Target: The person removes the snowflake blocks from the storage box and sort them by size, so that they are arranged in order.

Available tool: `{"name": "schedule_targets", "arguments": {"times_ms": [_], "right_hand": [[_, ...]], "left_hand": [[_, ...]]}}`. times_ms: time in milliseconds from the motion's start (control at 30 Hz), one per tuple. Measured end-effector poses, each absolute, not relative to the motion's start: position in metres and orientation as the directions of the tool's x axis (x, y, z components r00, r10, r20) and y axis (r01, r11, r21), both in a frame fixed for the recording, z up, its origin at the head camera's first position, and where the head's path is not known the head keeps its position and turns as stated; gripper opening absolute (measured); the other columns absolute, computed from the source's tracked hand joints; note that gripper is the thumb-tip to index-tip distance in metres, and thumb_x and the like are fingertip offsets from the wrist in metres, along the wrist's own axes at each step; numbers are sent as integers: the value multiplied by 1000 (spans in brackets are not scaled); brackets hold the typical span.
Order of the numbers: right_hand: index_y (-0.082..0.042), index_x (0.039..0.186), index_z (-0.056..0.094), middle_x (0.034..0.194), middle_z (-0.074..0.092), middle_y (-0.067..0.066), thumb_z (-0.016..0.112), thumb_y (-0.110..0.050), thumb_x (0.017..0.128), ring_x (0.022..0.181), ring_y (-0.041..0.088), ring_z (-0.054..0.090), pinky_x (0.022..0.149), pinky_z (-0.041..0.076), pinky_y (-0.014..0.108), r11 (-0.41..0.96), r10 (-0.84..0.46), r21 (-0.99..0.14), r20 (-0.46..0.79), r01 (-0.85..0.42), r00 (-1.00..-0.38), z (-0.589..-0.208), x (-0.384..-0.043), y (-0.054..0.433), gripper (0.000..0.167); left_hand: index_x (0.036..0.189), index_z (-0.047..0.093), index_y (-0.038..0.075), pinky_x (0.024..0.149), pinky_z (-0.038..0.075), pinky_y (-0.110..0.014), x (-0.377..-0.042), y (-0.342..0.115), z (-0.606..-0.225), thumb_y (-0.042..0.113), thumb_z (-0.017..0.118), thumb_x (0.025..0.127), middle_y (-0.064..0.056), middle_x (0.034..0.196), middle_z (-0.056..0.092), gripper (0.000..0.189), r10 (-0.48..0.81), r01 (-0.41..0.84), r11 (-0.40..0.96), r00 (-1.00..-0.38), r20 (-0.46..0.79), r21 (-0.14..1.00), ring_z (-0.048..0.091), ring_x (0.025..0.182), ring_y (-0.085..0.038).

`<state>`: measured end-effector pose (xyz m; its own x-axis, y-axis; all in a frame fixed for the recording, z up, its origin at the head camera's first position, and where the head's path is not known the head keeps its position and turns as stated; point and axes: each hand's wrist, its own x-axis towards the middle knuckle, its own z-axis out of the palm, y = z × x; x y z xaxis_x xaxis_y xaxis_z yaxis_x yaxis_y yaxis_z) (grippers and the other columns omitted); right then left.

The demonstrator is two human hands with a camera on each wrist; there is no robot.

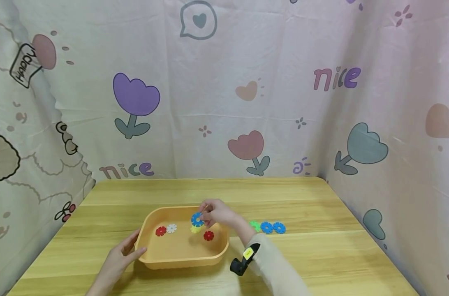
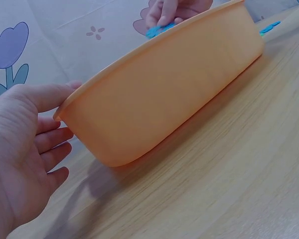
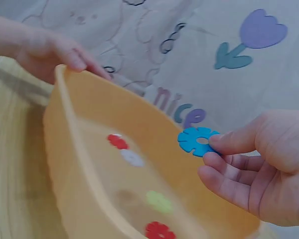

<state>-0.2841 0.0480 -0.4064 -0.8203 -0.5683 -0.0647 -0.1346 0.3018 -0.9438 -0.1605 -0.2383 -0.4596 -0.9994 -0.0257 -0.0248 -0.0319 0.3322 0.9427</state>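
My right hand point(image 1: 218, 212) pinches a blue snowflake disc point(image 3: 193, 141) between thumb and fingers, above an orange plastic basin point(image 1: 180, 263). At the basin's left end, my left hand point(image 2: 27, 149) holds the rim, its thumb over the edge and its fingers outside. Inside the basin lie a red disc point(image 1: 160, 231), a white disc point(image 1: 171, 228), a yellow disc point(image 3: 159, 201) and a second red disc point(image 1: 209, 235). The blue disc partly covers the yellow one in the head view.
Right of the basin, a green disc point(image 1: 255, 226) and two blue discs point(image 1: 279, 228) lie in a row on the wooden table point(image 1: 320, 255). A patterned curtain point(image 1: 209, 82) hangs behind the table and along its sides. A black wrist camera point(image 1: 243, 261) sits on my right sleeve.
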Motion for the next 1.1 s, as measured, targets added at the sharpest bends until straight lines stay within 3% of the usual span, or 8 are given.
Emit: {"name": "schedule_targets", "arguments": {"times_ms": [200, 400, 633, 1100], "right_hand": [[5, 98, 55, 73, 54, 7, 62, 1, 86, 60, 16, 56, 63, 57, 39, 247, -559, -959, -23, -140, -829, -404, -289, 77, 14], [8, 101, 52, 75, 55, 7, 58, 4, 87, 62, 16, 56, 61, 55, 32, 172, -539, -981, -15, -93, -842, -410, -294, 112, 16], [5, 103, 52, 79, 56, 6, 58, -1, 89, 65, 17, 56, 67, 55, 39, 184, -471, -980, -25, -71, -882, -421, -298, 151, 17], [7, 104, 51, 81, 55, 4, 59, -6, 90, 68, 14, 52, 67, 52, 30, 204, -257, -979, -61, 7, -964, -435, -293, 225, 21]], "left_hand": [[144, 24, -2, 104, 24, -49, -161, -239, -460, 26, 60, 91, -24, 149, 19, 70, -31, -45, 338, -999, -36, 940, 18, 134, -41], [145, 23, -1, 104, 24, -49, -160, -238, -458, 28, 60, 91, -24, 149, 18, 72, -28, -71, 338, -997, -66, 938, 17, 135, -41], [145, 22, -2, 105, 23, -48, -161, -238, -457, 27, 61, 91, -24, 149, 17, 72, -25, -67, 339, -998, -62, 938, 16, 135, -41], [144, 24, -3, 102, 25, -45, -161, -238, -458, 26, 60, 91, -25, 149, 19, 70, -25, -49, 357, -999, -43, 933, 19, 134, -42]]}}
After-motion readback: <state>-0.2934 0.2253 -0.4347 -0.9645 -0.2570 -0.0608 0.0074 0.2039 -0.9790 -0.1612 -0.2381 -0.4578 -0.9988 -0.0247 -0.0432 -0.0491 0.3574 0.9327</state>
